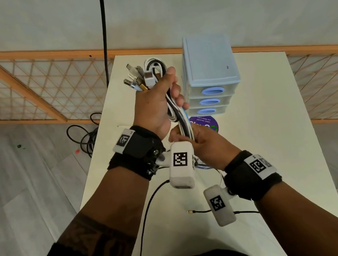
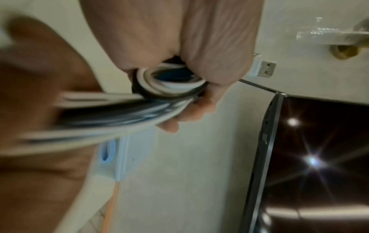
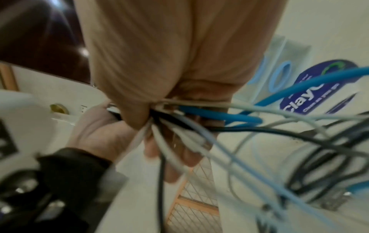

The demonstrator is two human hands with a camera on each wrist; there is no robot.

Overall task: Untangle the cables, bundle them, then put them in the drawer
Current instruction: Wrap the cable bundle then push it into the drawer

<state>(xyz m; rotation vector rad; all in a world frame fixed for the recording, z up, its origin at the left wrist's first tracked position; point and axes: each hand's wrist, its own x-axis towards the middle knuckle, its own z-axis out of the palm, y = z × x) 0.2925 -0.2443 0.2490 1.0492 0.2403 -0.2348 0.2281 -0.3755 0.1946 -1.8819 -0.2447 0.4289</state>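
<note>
1. Head view: left hand [image 1: 157, 105] is gripping the cables [image 1: 174, 108] in a fist above the table [image 1: 266, 133], plugs [image 1: 138, 76] sticking out the top, strands hanging down through the palm.
2. Right hand [image 1: 202, 144] is pinching the same strands just below the left fist; the loose tails are trailing out under it.
3. Left wrist view: coiled white and black loops [image 2: 169, 82] are sitting inside the curled fingers [image 2: 199, 110].
4. Right wrist view: tails [image 3: 259, 126] are fanning out unbundled, blue, white and black.
5. Drawer unit [image 1: 210, 75] is standing just beside the hands, all three drawers looking closed.
6. Judgement: bundling is under way, not finished. To do it well, keep the left fist tight so the plugs stay aligned, gather every tail with the right hand, then fold or wrap in even loops.
7. Risk: a stray tail may snag while the bundle is going into the drawer.
</note>
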